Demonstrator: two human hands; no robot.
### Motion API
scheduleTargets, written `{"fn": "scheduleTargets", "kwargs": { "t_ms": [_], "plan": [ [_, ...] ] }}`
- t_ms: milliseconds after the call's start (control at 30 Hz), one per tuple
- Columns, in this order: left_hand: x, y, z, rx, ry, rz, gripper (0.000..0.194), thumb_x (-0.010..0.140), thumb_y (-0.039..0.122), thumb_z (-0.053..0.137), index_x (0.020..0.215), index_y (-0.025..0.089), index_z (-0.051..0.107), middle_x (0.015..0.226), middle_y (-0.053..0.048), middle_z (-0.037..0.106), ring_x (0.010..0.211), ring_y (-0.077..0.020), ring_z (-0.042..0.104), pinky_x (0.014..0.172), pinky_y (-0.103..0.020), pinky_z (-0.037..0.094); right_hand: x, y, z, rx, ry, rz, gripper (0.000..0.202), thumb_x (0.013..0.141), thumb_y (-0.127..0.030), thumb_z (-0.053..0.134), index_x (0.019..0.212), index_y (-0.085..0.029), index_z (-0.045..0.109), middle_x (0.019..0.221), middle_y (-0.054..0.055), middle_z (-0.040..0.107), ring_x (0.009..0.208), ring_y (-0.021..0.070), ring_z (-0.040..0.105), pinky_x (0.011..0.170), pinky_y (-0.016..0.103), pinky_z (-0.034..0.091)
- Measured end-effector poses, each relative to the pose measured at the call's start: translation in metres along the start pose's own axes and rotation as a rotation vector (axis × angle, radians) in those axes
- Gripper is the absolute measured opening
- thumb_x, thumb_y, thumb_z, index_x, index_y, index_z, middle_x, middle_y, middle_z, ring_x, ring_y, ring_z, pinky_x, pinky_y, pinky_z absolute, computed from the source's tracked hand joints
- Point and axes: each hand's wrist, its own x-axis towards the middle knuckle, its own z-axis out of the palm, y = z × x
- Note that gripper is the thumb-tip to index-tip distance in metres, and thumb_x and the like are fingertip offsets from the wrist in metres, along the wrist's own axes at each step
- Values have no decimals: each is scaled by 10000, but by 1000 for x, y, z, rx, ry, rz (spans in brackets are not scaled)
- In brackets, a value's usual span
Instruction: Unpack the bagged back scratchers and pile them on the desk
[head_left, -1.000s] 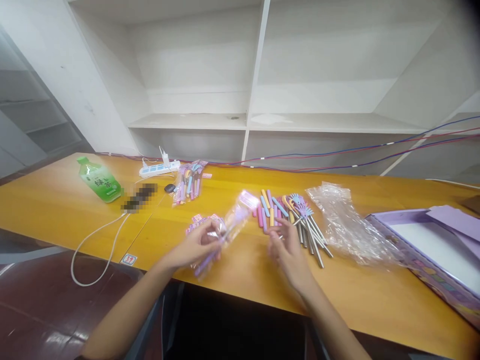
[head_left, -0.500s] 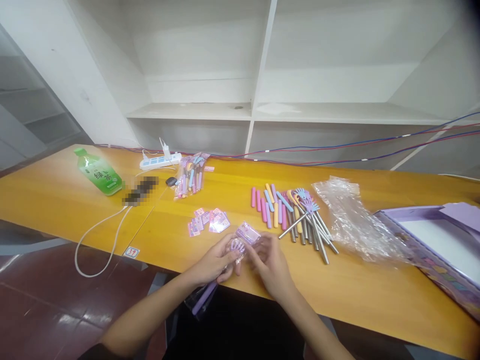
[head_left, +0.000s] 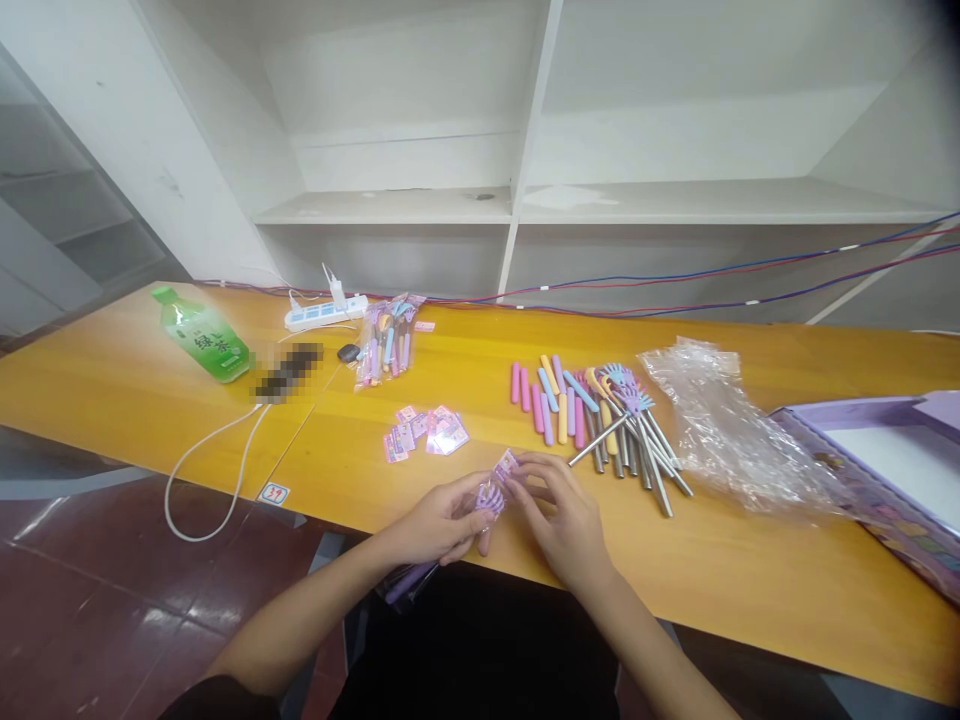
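Observation:
Over the table's front edge, my left hand [head_left: 439,525] is closed around a purple back scratcher [head_left: 490,499] in a clear plastic sleeve. Its claw-shaped head points up between my hands, and its purple handle [head_left: 409,582] hangs below my left wrist. My right hand [head_left: 566,515] pinches a small pink-purple printed card [head_left: 505,464] at the top of the scratcher; whether the card is inside the sleeve I cannot tell. Several similar cards [head_left: 448,432] lie just beyond my left hand. Past my right hand is a pile of back scratchers [head_left: 634,415] with metal rods, beside loose coloured handles [head_left: 562,405].
Clear plastic bags [head_left: 709,420] and a purple box [head_left: 814,420] are on the right. A bag of several scratchers [head_left: 388,340], a power strip [head_left: 326,313], a green bottle [head_left: 202,335] and a white cable [head_left: 172,490] lie left. White shelving [head_left: 420,205] stands behind the table [head_left: 750,590].
My right hand's fingers have closed further over the card, which now shows less and is turned more upright. The camera view has shifted slightly.

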Motion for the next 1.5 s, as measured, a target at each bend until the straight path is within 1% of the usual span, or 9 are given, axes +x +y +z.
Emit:
{"fn": "scheduleTargets", "kwargs": {
  "t_ms": [267, 433, 600, 800, 900, 967, 1100, 1333, 1500],
  "plan": [
    [-2, -4, 5, 219, 63, 3, 609, 1094, 405, 572, 1659, 247, 413, 842, 6, 694, 412, -33, 457, 426, -155, 381, -9, 9, 7, -168, 45, -140, 154, 1008, -158, 622, 1130, -239, 669, 1223, 112, 733, 1106, 229, 761, 869, 376, 717],
    [-4, 3, 4, 285, 7, -13, 609, 1101, 367, 549, 1681, 282, 381, 823, 23, 676, 427, -38, 465, 453, -158, 385, -6, 2, 5, -223, 74, -165, 130, 970, -115, 619, 1019, -231, 651, 1083, 90, 727, 1000, 204, 753, 858, 354, 698],
    [-3, 10, 1, 227, -46, -30, 627, 1110, 387, 538, 1699, 286, 349, 778, 20, 659, 423, -42, 438, 447, -163, 335, -2, -6, -1, -199, 121, -77, 90, 963, -169, 602, 916, -245, 613, 936, 50, 711, 834, 175, 726, 780, 333, 700],
    [-4, 6, -4, 78, -99, -66, 704, 1096, 460, 578, 1711, 262, 299, 781, 7, 666, 396, -24, 414, 410, -143, 267, -5, 9, -13, -108, 118, 165, 117, 971, -284, 623, 899, -244, 540, 867, 16, 732, 732, 152, 738, 677, 287, 690],
    [-4, 6, -4, 68, -95, -65, 697, 1092, 482, 581, 1697, 247, 326, 784, 0, 670, 395, -24, 413, 405, -147, 263, -6, 14, -18, -114, 141, 131, 112, 996, -293, 636, 967, -248, 537, 900, 22, 745, 744, 154, 747, 662, 272, 666],
    [-5, 8, -3, 67, -84, -61, 689, 1087, 491, 588, 1681, 230, 354, 779, -3, 670, 397, -26, 406, 407, -153, 260, -4, 14, -21, -124, 102, 43, 21, 1040, -263, 585, 1030, -249, 574, 950, 34, 742, 777, 152, 742, 675, 267, 647],
    [-6, 11, -3, 80, -93, -61, 656, 1089, 499, 581, 1654, 222, 394, 782, 1, 665, 402, -28, 405, 409, -157, 263, 1, 12, -27, -161, -38, -39, 205, 1094, -220, 448, 1057, -251, 647, 898, 37, 712, 735, 159, 703, 706, 299, 610],
    [-7, 10, -3, 91, -106, -49, 614, 1098, 453, 578, 1651, 249, 411, 774, 24, 635, 421, -32, 415, 423, -157, 286, -1, 17, -31, 6, -137, 251, 285, 1107, -385, 450, 1102, -248, 700, 909, 41, 760, 803, 208, 755, 720, 302, 617],
    [-8, 12, -3, 155, -119, -14, 579, 1095, 433, 591, 1634, 270, 453, 762, 36, 618, 449, -39, 448, 462, -161, 336, 5, 13, -34, 238, -206, 259, 231, 1047, -458, 613, 1055, -251, 716, 1056, 66, 727, 984, 216, 725, 880, 298, 609]
  ]
}}
